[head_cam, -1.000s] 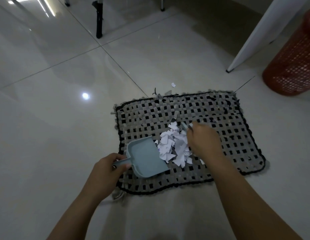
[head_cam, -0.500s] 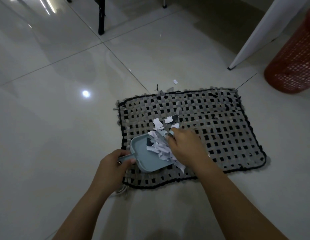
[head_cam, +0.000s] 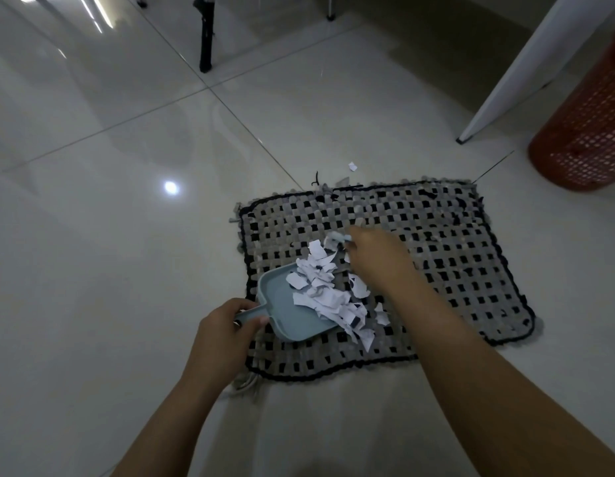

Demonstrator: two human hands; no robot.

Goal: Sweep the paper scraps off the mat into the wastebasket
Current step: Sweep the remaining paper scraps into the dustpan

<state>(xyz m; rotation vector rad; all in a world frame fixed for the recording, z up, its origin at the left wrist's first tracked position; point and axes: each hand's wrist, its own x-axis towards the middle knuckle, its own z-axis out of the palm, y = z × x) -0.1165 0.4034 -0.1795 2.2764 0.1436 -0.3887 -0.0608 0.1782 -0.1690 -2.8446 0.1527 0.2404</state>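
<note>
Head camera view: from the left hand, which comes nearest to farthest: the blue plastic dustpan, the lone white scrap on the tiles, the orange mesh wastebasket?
1. Blue plastic dustpan, gripped by left hand.
2. Lone white scrap, on tiles beyond the mat.
3. Orange mesh wastebasket, far right.

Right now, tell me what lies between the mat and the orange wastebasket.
In the head view, only bare glossy floor tile with one dark grout line separates the mat from the wastebasket; no scraps lie there.

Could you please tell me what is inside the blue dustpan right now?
Torn white paper scraps lie in the dustpan, spilling over its front lip onto the mat. The pan floor beneath them is hidden.
</note>
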